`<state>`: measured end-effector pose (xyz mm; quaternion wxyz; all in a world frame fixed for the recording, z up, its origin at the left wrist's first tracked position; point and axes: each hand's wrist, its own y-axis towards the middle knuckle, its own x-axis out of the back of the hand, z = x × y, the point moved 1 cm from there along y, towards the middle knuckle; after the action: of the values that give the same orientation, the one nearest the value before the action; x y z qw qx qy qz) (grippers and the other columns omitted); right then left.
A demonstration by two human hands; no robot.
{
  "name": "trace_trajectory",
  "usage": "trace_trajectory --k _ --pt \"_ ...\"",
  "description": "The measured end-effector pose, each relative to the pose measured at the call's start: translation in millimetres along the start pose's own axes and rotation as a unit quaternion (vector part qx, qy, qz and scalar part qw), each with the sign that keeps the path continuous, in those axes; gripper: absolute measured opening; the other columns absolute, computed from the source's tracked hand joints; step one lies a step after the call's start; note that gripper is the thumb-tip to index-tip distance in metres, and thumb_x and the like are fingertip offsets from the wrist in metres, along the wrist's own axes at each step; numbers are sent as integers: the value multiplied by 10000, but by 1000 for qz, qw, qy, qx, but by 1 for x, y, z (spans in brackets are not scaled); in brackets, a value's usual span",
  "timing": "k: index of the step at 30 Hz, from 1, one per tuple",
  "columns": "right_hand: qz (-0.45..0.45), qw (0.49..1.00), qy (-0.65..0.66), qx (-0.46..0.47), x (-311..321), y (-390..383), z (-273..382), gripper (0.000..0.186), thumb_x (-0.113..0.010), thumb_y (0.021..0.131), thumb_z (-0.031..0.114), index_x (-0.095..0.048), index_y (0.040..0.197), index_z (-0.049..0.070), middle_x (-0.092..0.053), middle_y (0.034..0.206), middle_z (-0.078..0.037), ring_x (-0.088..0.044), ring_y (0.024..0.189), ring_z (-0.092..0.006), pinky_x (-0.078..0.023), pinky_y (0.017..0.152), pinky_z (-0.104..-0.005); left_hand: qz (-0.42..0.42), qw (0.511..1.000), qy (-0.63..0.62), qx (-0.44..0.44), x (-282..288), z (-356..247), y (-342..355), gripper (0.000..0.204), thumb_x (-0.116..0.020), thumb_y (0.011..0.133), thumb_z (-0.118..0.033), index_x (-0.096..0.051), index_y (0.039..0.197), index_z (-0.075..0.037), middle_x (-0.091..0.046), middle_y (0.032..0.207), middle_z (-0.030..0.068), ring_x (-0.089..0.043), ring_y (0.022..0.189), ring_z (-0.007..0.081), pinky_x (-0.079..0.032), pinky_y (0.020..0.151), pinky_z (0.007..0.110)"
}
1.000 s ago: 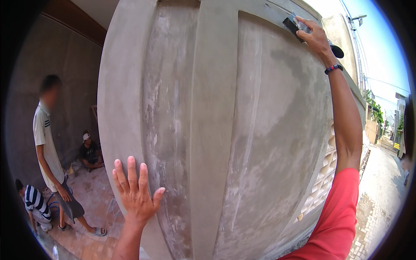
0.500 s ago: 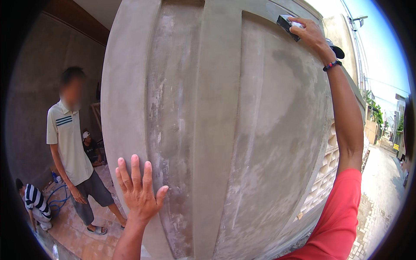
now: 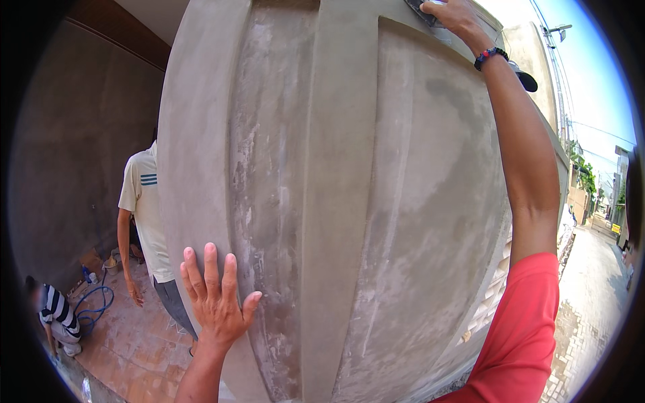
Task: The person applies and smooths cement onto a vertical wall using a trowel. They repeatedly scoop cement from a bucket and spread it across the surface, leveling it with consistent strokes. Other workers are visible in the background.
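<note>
My left hand (image 3: 213, 295) lies against the grey plastered wall (image 3: 339, 201), palm in and fingers spread, on the outer strip beside a recessed panel (image 3: 269, 174). At the top of the wall, my right hand (image 3: 458, 19) is closed on a dark, flat-faced block (image 3: 423, 12), which looks like a sanding block. The block meets the raised band above the right-hand recessed panel (image 3: 437, 154), and part of it is cut off by the upper edge of the picture. Damp-looking darker patches and whitish streaks mark both recesses.
Left of the wall, a person in a pale shirt (image 3: 151, 208) stands partly behind its edge. Another in a striped shirt (image 3: 57, 312) crouches near a blue hose (image 3: 101, 302). A pierced block screen (image 3: 494, 289) sits low right; a paved lane (image 3: 591, 289) runs beyond.
My right hand has moved up and left with the block, from the recess edge to the band above. My left hand stays put. The person in the pale shirt has stepped right, behind the wall.
</note>
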<state>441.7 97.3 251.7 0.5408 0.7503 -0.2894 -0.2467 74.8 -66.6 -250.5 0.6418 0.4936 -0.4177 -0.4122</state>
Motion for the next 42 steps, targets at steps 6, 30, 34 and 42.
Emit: trace_trajectory --k 6,30,34,42 --pt "92 992 -87 11 28 -53 -12 465 -650 868 367 -724 1256 122 -722 1055 -120 -657 934 -188 -521 827 -331 -6 1000 3 8 2 0 -3 674 -355 1033 -574 -391 1514 -104 -300 1614 189 -209 1488 500 -158 1195 616" --pt "12 996 -65 -66 22 -20 37 509 -656 854 439 -727 1246 121 -738 1111 -154 -680 1034 -266 -502 931 -359 -10 1000 -24 -8 -1 2 -1 687 -380 1030 -559 -380 1511 -68 -297 1612 207 -201 1496 491 -142 1199 613" --pt "-46 995 84 -27 26 -32 111 260 -649 904 297 -770 1043 115 -727 959 -84 -660 892 -182 -512 789 -346 2 1000 -14 6 4 7 -7 686 -383 1028 -563 -380 1513 -78 -299 1610 208 -203 1493 496 -142 1199 613" --pt "16 996 -86 18 -26 -23 48 518 -648 868 483 -725 1264 158 -739 1116 -151 -681 1039 -262 -496 945 -343 8 1000 -22 6 0 5 -5 673 -380 1022 -587 -395 1515 -129 -302 1611 186 -194 1492 500 -142 1206 608"
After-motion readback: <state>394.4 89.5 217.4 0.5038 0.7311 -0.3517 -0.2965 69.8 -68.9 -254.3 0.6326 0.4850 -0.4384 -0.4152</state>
